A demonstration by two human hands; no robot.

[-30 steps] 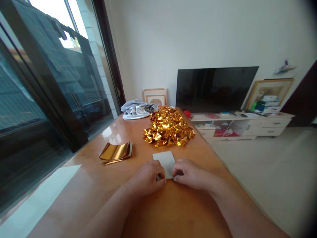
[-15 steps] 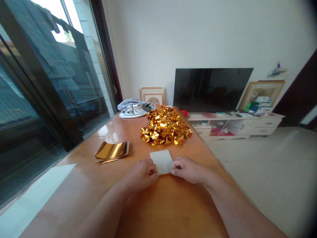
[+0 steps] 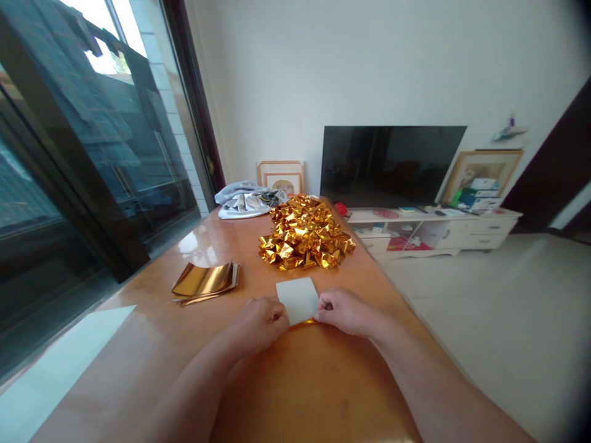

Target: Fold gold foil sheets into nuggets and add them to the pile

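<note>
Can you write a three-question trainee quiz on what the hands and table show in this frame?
1. Multiple choice: what do the left hand and right hand pinch between them? A) a sheet of paper B) a cloth C) a remote
2. True or false: the heap of folded gold pieces lies nearer the person than the sheet.
3. Fill in: the stack of flat gold sheets lies on the table to the sheet's ____ side.

Key: 1 A; 2 false; 3 left.
</note>
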